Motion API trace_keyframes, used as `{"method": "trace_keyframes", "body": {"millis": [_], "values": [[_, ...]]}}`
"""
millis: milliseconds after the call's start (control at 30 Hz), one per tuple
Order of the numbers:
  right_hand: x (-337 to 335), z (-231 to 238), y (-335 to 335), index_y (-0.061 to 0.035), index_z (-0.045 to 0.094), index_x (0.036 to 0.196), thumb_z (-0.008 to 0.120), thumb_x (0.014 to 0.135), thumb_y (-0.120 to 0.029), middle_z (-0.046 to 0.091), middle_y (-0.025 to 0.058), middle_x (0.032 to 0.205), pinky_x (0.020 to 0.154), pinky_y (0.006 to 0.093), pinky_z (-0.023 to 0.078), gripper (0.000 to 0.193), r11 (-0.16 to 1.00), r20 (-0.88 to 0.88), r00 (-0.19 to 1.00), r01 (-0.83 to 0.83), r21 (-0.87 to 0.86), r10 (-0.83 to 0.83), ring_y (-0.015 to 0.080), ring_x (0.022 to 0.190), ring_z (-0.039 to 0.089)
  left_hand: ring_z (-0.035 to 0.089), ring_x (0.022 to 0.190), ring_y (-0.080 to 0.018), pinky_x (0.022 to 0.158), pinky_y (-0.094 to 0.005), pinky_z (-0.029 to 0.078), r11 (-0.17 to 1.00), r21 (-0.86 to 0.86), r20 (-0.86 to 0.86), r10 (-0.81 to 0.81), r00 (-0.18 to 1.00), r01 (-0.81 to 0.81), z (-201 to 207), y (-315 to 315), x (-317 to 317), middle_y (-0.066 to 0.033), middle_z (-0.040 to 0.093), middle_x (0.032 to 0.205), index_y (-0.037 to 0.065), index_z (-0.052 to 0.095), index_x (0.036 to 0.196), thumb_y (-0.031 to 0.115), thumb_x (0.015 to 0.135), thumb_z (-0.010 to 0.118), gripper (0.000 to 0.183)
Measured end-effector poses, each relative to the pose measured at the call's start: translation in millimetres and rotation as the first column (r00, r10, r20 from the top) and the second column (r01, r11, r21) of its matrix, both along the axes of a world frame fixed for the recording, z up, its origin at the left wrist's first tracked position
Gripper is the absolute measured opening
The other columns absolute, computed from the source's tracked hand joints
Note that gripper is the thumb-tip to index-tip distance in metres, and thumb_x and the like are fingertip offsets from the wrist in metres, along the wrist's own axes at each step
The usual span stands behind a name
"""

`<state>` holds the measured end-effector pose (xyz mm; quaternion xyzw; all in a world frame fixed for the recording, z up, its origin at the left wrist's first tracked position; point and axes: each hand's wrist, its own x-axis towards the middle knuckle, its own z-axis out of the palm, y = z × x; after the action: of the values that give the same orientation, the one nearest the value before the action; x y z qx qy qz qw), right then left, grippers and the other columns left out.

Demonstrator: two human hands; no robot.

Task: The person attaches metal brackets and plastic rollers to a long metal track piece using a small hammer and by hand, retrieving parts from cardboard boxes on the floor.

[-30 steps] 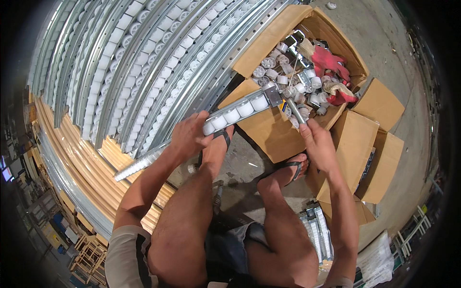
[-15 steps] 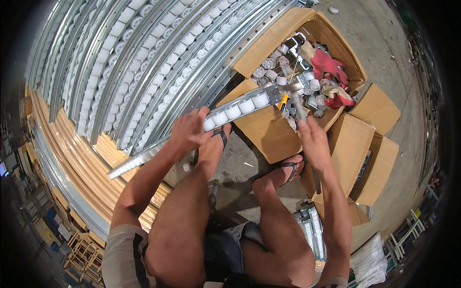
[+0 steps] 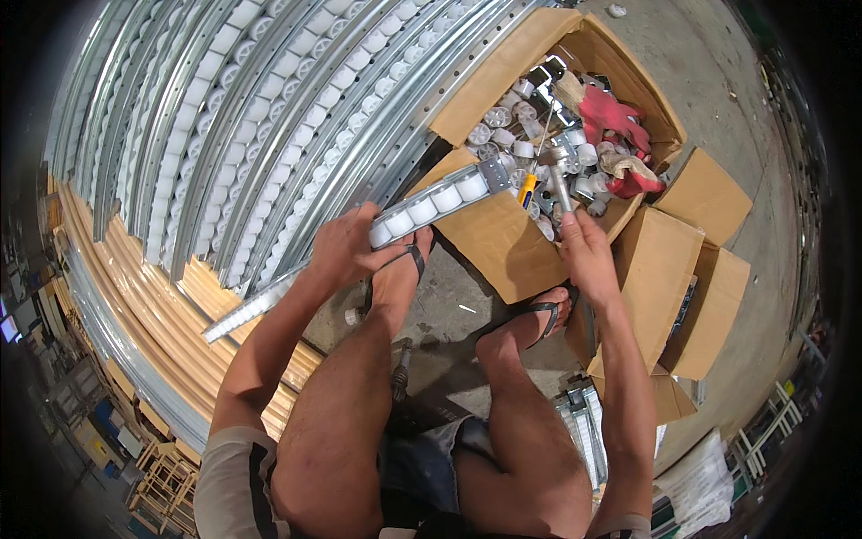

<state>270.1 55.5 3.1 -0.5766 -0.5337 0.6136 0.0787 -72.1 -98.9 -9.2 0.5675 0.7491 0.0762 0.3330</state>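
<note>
My left hand [image 3: 344, 249] is closed around a metal roller track [image 3: 404, 218] with a row of white plastic rollers. One end of the track, with a metal end bracket [image 3: 493, 175], reaches over the near flap of an open cardboard box. The other end slants down to the lower left. In my right hand [image 3: 588, 256] is a hammer [image 3: 562, 187], gripped by its handle, its head over the box and apart from the bracket. Between them lies a screwdriver [image 3: 528, 190] with a yellow handle.
The cardboard box [image 3: 503, 58] holds loose white rollers, metal brackets and red-and-cream work gloves [image 3: 613, 123]. Many roller tracks [image 3: 296, 108] lie stacked at the left, above tan tubes [image 3: 117, 269]. A smaller open carton [image 3: 660, 278] stands at the right. An air-tool-like fitting [image 3: 401, 370] lies between my legs.
The roller track has shifted a little toward me and to the left, with my left hand on it. My right hand and the hammer have moved only slightly.
</note>
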Motion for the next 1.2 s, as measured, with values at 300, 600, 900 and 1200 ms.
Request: {"method": "trace_keyframes", "body": {"millis": [300, 600, 900, 1200], "values": [[0, -48, -28, -0.0110, 0.053, 0.088, 0.052, 0.107, -0.040, 0.038, -0.0082, 0.065, 0.044, 0.0229, 0.025, 0.035, 0.985, 0.032, 0.994, 0.103, 0.141, -0.108, 0.0026, 0.052, 0.033, 0.071, 0.092, -0.0385, 0.079, -0.0458, 0.054, 0.986, -0.131, 0.008, 0.105, 0.994, -0.103, 17, 61, 39, -0.0220, 0.073, 0.092, -0.002, 0.072, 0.103, 0.073, 0.078, 0.069, 0.080], [-6, -44, -28, -0.0006, 0.056, 0.088, 0.053, 0.106, -0.041, 0.047, 0.0040, 0.067, 0.060, 0.0352, 0.040, 0.044, 0.991, 0.100, 0.987, 0.122, 0.059, -0.128, 0.0140, 0.066, 0.043, 0.070, 0.098, -0.0409, 0.087, -0.0460, 0.051, 0.903, -0.429, 0.197, 0.085, 0.977, 0.008, 6, 112, 44, -0.0266, 0.072, 0.098, -0.004, 0.073, 0.112, 0.085, 0.083, 0.049, 0.097], [0, -47, -29, -0.0008, 0.057, 0.087, 0.053, 0.106, -0.039, 0.048, 0.0024, 0.067, 0.060, 0.0338, 0.040, 0.043, 0.987, 0.050, 0.986, 0.157, 0.043, -0.159, 0.0139, 0.065, 0.044, 0.068, 0.093, -0.0270, 0.083, -0.0393, 0.051, 0.948, -0.318, 0.458, 0.126, 0.880, 0.030, -7, 103, 33, -0.0223, 0.071, 0.097, -0.010, 0.070, 0.113, 0.072, 0.088, 0.061, 0.086], [-8, -32, -27, -0.0119, 0.051, 0.087, 0.050, 0.108, -0.039, 0.042, -0.0073, 0.064, 0.043, 0.0213, 0.029, 0.035, 0.978, -0.014, 0.981, 0.194, -0.078, -0.195, 0.0029, 0.049, 0.037, 0.067, 0.098, -0.0273, 0.086, -0.0384, 0.052, 0.956, -0.284, 0.545, 0.105, 0.832, 0.066, 0, 104, 29, -0.0238, 0.070, 0.106, -0.012, 0.064, 0.123, 0.067, 0.092, 0.060, 0.085]]}}
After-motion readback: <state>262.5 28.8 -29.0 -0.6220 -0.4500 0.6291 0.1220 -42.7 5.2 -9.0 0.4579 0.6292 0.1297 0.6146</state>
